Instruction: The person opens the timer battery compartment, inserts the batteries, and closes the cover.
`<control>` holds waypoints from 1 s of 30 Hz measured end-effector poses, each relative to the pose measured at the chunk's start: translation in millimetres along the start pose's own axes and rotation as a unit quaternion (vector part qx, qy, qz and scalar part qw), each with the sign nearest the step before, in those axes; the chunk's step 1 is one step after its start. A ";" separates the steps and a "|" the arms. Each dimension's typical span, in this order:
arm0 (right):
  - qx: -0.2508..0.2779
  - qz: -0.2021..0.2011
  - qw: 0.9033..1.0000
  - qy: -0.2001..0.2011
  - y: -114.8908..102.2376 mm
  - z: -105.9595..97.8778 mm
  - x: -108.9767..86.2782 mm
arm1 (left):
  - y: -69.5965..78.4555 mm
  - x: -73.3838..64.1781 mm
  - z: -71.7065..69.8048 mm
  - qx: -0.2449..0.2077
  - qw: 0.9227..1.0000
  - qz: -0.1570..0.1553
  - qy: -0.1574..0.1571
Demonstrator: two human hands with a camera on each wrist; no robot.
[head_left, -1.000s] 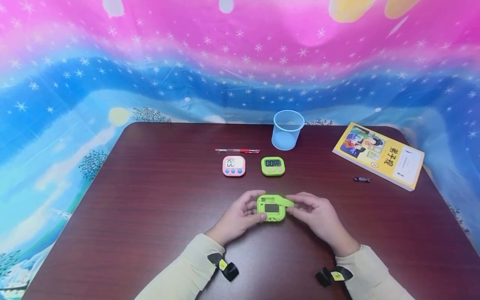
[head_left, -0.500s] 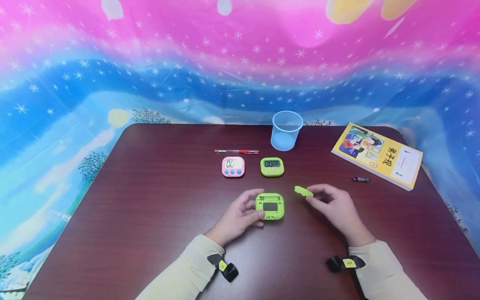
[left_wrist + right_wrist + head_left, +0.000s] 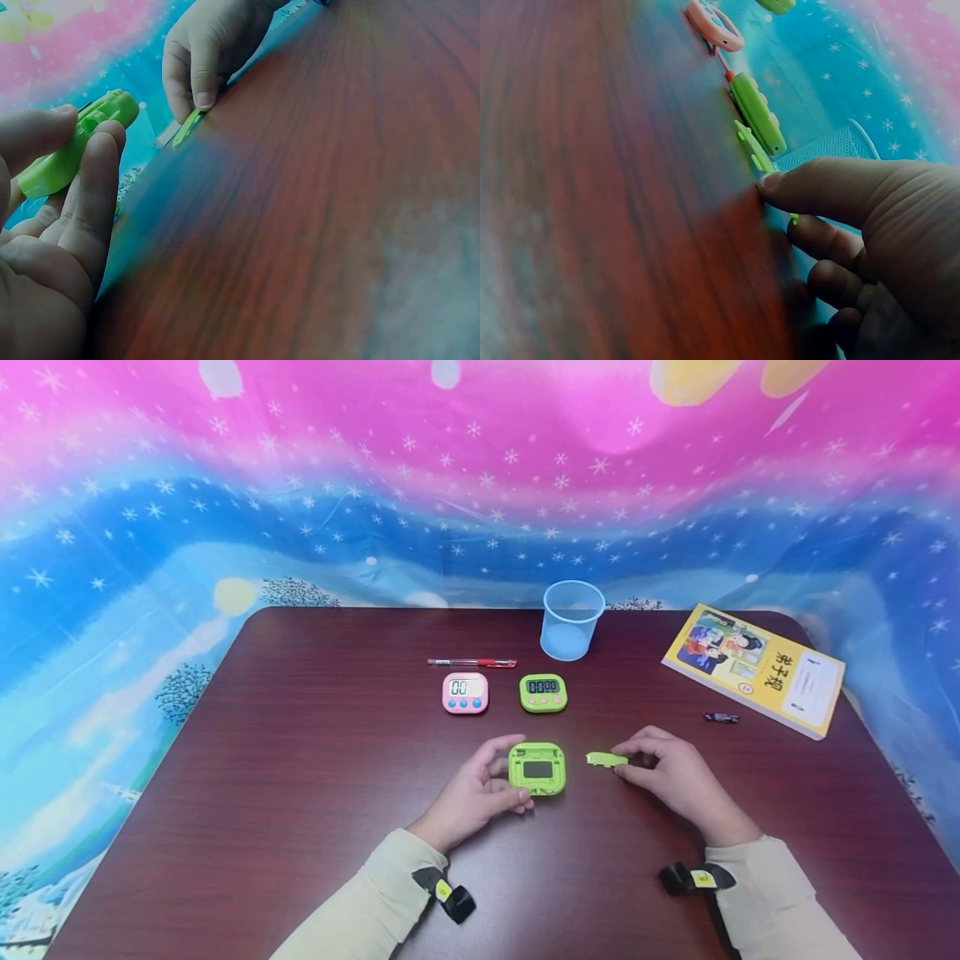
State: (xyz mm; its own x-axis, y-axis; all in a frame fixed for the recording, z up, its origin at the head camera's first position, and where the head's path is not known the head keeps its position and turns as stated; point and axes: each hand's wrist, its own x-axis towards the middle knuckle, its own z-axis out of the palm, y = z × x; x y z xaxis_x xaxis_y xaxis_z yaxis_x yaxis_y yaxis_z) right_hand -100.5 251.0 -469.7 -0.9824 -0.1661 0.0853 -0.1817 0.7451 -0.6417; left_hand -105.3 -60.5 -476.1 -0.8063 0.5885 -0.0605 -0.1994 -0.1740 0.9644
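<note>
My left hand point(image 3: 474, 795) grips a green digital timer point(image 3: 537, 792), its back turned up and the battery compartment uncovered. In the left wrist view the timer point(image 3: 56, 169) shows edge-on between thumb and fingers. To its right, my right hand point(image 3: 678, 777) pinches the green battery cover point(image 3: 604, 760) by one end, between thumb and index finger. The right wrist view shows this cover point(image 3: 754, 150) as a thin strip with small tabs, partly hidden by the thumb. Cover and timer are apart, a short gap between them.
Behind the hands lie a pink timer point(image 3: 465, 694), another green timer point(image 3: 543, 693) and a red pen point(image 3: 472, 663). A blue mesh basket point(image 3: 567, 639) stands at the back. On the right are a small dark battery point(image 3: 722, 717) and a yellow book point(image 3: 757, 668).
My right hand has pulled the battery cover off the timer and moved right with it, then turned it flatter. My left hand keeps its grip on the timer, nearly still.
</note>
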 end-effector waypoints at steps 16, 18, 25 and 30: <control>-0.005 0.006 0.997 0.077 22.0 -10.8 0.5 | -0.4 0.9 -0.7 0.003 1.000 0.001 -0.008; -0.010 0.024 0.992 0.120 28.7 -16.5 -0.1 | -0.6 0.8 -0.7 0.005 1.000 0.002 -0.009; -0.032 0.128 0.971 0.198 53.0 -43.2 -0.6 | 0.3 1.3 -0.5 0.010 1.000 0.000 -0.007; -0.042 0.171 0.966 0.188 73.1 -55.5 0.8 | 0.5 1.3 -0.9 0.010 1.000 0.000 -0.006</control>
State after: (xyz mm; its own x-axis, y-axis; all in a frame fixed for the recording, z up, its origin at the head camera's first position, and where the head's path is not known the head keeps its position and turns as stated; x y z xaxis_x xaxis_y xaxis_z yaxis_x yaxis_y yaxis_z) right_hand -116.9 341.3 -474.2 -0.9293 0.3328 0.1599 0.1682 0.7672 -0.6190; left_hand -106.9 -60.6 -475.9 -0.7993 0.5982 -0.0564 -0.1870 -0.1585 0.9695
